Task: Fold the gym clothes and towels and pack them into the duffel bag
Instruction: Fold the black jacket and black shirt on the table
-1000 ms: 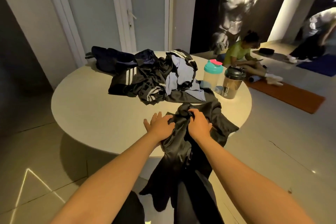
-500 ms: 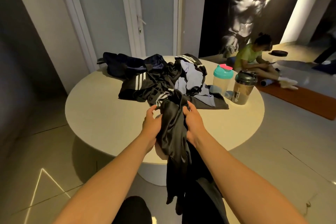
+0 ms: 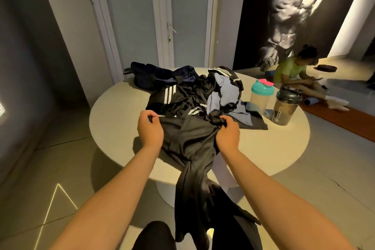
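Hands have pulled apart — left hand point(image 3: 150, 128) and right hand point(image 3: 227, 133) each clutch the black track pants point(image 3: 188, 142), top edge now spread between them — seemingly ready for folding.

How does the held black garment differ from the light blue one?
The black garment is gripped by the left hand and right hand; the light blue garment lies untouched. The black garment hangs off the table edge; the light blue garment sits crumpled on the pile. Both are unfolded.

Left grip point(image 3: 150, 128) and right grip point(image 3: 227, 134), spread apart, pinch the black garment point(image 3: 188, 140).
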Demonstrator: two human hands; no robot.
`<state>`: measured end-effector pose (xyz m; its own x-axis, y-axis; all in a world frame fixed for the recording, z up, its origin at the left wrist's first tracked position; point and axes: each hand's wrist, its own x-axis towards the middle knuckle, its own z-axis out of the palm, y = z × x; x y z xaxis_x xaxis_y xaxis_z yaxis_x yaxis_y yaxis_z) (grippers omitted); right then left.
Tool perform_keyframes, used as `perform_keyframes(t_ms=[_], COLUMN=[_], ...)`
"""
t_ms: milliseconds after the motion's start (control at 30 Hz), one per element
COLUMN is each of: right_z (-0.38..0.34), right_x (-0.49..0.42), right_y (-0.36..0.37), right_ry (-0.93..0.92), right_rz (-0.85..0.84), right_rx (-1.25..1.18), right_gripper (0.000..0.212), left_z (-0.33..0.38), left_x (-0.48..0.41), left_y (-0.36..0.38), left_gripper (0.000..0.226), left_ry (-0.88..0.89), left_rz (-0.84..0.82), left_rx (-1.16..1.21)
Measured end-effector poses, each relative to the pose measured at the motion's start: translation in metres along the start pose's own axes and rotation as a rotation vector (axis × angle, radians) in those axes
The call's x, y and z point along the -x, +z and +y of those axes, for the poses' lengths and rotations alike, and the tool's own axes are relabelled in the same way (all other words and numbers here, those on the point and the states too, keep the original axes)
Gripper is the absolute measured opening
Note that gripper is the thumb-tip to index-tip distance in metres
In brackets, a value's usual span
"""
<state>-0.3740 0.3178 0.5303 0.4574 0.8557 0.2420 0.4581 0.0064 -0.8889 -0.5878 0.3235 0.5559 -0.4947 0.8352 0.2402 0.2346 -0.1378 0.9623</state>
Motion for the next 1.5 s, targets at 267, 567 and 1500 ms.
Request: perform_keyframes(t_ms=[267, 567, 1500], right_z=[0.008, 0.01, 0.026], right_x=[0.025, 0.03, 0.048], right_y=[0.017, 0.006, 0.028], right_ry=[0.057, -0.264, -0.319], right_rz=[-0.513, -0.333, -0.525], right_rx=[0.596, 0.162, 0.522], right_gripper=[0.078, 0.05, 0.047], left_z=[-0.044, -0.063, -0.048], left_x=[0.014, 0.021, 0.03], left_y=[0.023, 0.031, -0.004], left_gripper=[0.035, 0.059, 0.038], left_ry=[0.206, 0.248, 0.521], left_rz=[-0.471, -0.636, -0.481], left_rx=[-0.704, -0.906, -0.992])
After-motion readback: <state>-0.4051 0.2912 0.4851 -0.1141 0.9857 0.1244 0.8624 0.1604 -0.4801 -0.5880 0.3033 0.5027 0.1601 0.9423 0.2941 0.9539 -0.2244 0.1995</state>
